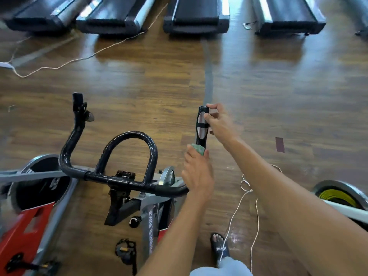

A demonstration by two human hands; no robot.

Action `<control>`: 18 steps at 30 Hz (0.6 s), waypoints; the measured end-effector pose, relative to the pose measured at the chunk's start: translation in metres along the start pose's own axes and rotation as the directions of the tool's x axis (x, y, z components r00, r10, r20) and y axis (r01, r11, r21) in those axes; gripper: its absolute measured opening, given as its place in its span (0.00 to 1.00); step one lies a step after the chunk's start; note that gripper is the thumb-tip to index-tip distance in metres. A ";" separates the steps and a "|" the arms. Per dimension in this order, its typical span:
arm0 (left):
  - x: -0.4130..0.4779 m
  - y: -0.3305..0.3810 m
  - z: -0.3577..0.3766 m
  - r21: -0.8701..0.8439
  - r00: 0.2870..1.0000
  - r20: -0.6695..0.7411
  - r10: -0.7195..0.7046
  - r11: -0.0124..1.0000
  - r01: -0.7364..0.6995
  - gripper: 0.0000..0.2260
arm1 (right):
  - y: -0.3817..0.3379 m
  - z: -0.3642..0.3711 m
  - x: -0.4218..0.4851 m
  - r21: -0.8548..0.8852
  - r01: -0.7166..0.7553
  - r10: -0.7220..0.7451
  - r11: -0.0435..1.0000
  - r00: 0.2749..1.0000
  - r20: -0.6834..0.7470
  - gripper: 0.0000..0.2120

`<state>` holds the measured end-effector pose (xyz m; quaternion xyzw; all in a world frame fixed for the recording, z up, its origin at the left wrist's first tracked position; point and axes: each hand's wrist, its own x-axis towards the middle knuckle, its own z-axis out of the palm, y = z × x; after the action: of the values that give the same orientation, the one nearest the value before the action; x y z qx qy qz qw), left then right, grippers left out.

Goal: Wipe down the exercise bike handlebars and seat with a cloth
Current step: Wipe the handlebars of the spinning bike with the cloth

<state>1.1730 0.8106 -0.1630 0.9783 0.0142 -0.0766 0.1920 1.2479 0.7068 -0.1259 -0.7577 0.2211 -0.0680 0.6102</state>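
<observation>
On the right horn of the handlebars [127,182], your left hand [197,172] grasps a small, crumpled pale-green cloth [198,149] and presses it against the bar just below the silver sensor plates [202,124]; your right hand [221,122] pinches the top of that same upright horn between thumb and fingertips; the handlebars are glossy black tube, bent into a central loop with two raised horns, the paint looking scuffed; below sits the bike's grey frame [149,218] with red panels, a black knob [135,221] and a pedal [125,251]; around it lies shiny wood-plank floor [288,92], a white cord [245,198], your sandalled foot [219,246], and treadmill ends [196,18] beyond.
</observation>
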 end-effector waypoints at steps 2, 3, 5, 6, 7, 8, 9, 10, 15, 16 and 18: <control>0.004 0.005 0.003 0.022 0.998 -0.058 0.003 1.000 -0.002 0.29 | 0.000 -0.004 0.004 -0.014 0.012 -0.011 1.000 0.999 0.032 0.09; -0.001 0.002 0.003 0.048 0.997 -0.069 0.016 0.999 -0.013 0.29 | 0.000 -0.006 0.004 -0.022 0.015 -0.014 1.000 0.999 0.051 0.09; -0.014 -0.009 0.005 0.116 0.993 -0.099 0.060 0.992 -0.048 0.29 | 0.002 -0.010 0.007 -0.042 0.023 -0.020 0.999 0.997 0.078 0.10; -0.021 -0.013 0.006 0.157 0.992 -0.102 0.079 0.986 -0.063 0.29 | 0.002 -0.011 0.008 -0.053 0.030 -0.026 0.998 0.996 0.088 0.09; -0.025 -0.015 0.006 0.187 0.992 -0.095 0.087 0.980 -0.068 0.29 | 0.002 -0.012 0.009 -0.061 0.039 -0.033 0.997 0.995 0.098 0.09; -0.024 -0.014 0.008 0.213 0.988 -0.114 0.102 0.974 -0.076 0.29 | 0.002 -0.013 0.010 -0.066 0.047 -0.040 0.997 0.994 0.106 0.09; -0.019 -0.009 0.007 0.181 0.990 -0.108 0.096 0.981 -0.075 0.28 | 0.001 -0.014 0.011 -0.065 0.052 -0.044 0.997 0.993 0.109 0.09; -0.011 -0.003 0.003 0.114 0.995 -0.081 0.065 0.992 -0.056 0.27 | 0.001 -0.015 0.011 -0.060 0.053 -0.047 0.997 0.993 0.109 0.08; 0.021 0.011 -0.007 -0.271 0.992 -0.118 -0.048 0.963 0.014 0.26 | -0.004 -0.020 0.009 -0.094 0.063 -0.047 0.994 0.986 0.163 0.08; 0.022 0.012 -0.011 -0.328 0.979 -0.201 -0.022 0.943 -0.046 0.27 | -0.006 -0.022 0.009 -0.129 0.064 -0.039 0.990 0.981 0.190 0.08; 0.029 0.021 -0.017 -0.341 0.937 -0.346 0.047 0.924 -0.172 0.30 | -0.015 -0.028 0.012 -0.200 0.067 -0.018 0.978 0.970 0.241 0.08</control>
<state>1.2047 0.7978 -0.1446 0.9233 0.0049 0.1040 0.3697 1.2521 0.6790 -0.1069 -0.8242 0.1359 0.0334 0.5487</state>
